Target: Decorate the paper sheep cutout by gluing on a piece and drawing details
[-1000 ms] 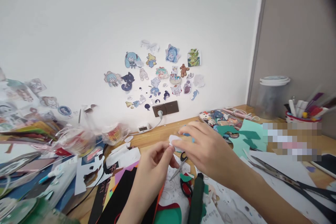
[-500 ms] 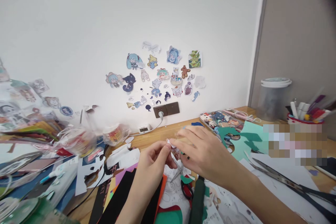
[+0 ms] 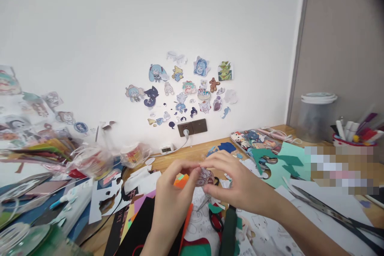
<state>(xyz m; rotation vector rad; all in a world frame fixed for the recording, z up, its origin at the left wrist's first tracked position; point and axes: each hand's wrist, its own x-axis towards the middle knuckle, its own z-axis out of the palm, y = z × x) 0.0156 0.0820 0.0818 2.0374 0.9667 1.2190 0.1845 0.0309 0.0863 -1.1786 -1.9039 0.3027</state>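
Note:
Both of my hands meet above the middle of the wooden desk [image 3: 192,154]. My left hand [image 3: 172,194] and my right hand [image 3: 240,186] pinch the two sides of a small paper cut-out [image 3: 205,176] with a cartoon figure printed on it. The fingers of both hands are closed on its edges. Small scissors with black handles [image 3: 213,218] lie on printed paper sheets just below my hands. Coloured paper sheets [image 3: 141,218] in black, pink and orange lie under my left wrist.
Cartoon stickers [image 3: 186,88] cover the wall above a socket [image 3: 192,127]. Teal paper [image 3: 283,164] and long scissors [image 3: 330,214] lie at the right, near a pen cup [image 3: 351,134] and a clear tub [image 3: 316,114]. Bags and papers [image 3: 45,156] pile up at the left.
My hands have turned the cut-out over, from its white back to its printed face, and have drawn closer together. The view has shifted slightly down and left.

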